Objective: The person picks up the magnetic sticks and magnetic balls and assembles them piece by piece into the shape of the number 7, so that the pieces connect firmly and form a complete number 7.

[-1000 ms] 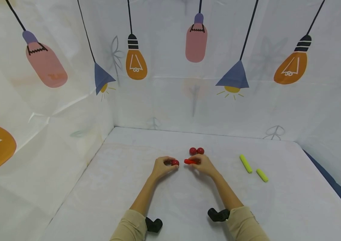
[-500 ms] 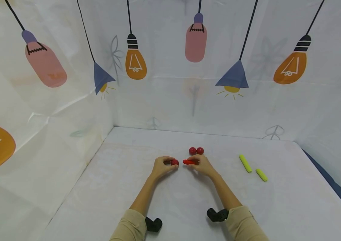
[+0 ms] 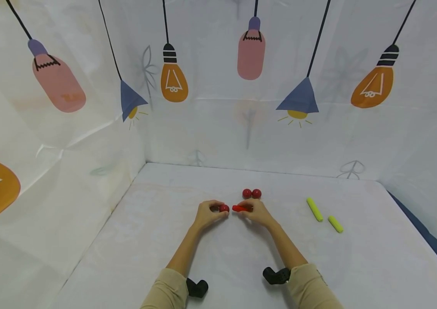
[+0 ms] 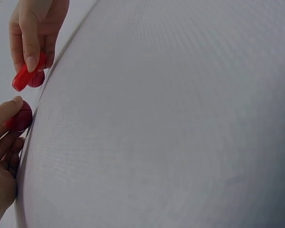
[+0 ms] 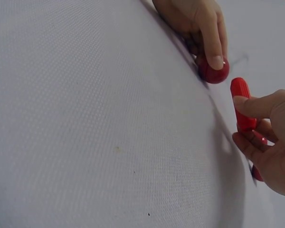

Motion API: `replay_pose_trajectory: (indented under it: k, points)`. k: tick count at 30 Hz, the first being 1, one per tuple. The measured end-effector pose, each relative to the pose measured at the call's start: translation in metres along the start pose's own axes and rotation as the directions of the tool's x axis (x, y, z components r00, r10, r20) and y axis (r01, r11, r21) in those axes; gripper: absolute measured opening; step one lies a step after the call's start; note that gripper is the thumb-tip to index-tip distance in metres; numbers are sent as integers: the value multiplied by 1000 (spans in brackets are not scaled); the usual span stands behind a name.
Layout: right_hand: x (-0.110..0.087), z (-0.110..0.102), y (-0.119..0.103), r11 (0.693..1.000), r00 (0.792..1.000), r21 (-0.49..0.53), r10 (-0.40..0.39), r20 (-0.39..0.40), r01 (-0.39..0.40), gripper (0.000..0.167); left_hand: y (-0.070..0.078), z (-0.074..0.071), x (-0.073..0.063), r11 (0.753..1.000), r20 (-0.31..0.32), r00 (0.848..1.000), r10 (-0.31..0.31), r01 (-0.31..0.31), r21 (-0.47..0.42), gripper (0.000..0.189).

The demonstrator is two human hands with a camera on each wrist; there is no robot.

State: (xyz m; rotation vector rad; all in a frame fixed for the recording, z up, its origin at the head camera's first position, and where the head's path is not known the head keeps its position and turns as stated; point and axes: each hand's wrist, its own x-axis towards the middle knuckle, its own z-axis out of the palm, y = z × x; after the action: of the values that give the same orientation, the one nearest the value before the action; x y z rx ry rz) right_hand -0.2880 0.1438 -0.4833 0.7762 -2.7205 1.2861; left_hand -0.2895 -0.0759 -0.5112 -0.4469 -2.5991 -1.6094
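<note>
Thumb and fingers of my left hand [image 3: 207, 214] grip a glossy red ball [image 3: 224, 208] down at the white table. Facing it from the right, my right hand [image 3: 260, 213] pinches a short red stick [image 3: 238, 208], ridged along its side in the right wrist view. The stick's free end points at the ball [image 5: 214, 72], with a small gap between them. Just behind the right hand, two more red balls, a left one [image 3: 247, 193] and a right one [image 3: 256, 193], sit side by side on the table.
Two yellow-green sticks, a longer one [image 3: 314, 210] and a shorter one [image 3: 335, 224], lie to the right on the table [image 3: 156, 193]. White sheeting [image 3: 210, 128] with printed lamps hangs behind and at the sides. Each wrist carries a black camera mount [image 3: 197, 288].
My right hand has shifted slightly left with the red stick, narrowing the gap to the ball. The left hand and the other pieces stay where they were.
</note>
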Motion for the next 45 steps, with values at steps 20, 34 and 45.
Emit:
replay_pose_trajectory:
  k: [20, 34, 45]
  points:
    - [5, 8, -1, 1000, 1000, 9, -11, 13, 11, 23, -4, 2, 0, 999, -25, 998, 51, -51, -2, 34]
    - [4, 9, -4, 999, 999, 1, 34, 10, -34, 22, 0, 1, -1, 999, -13, 999, 32, -32, -5, 34]
    - [3, 9, -7, 998, 998, -8, 55, 15, -55, 22, -1, 1, -1, 999, -25, 999, 47, -47, -17, 32]
